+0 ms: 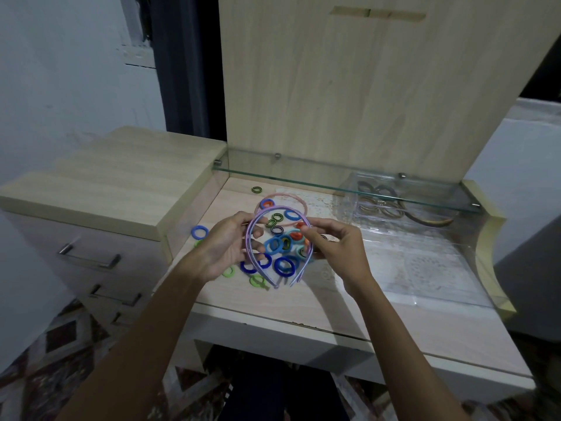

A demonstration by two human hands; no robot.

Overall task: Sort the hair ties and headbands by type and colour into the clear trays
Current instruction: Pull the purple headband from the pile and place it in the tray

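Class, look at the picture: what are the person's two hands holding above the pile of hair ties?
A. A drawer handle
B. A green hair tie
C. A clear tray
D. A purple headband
D: the left hand and right hand each grip a side of the purple headband, arched over the pile of hair ties.

I stand at a pale wooden dressing table (303, 302). Above its back edge runs a glass shelf (303, 174) fixed to a tall wooden panel (364, 86). Left of the table sits a drawer unit (100, 189); beyond, a white wall (60, 71). Below lies patterned floor (45, 354).
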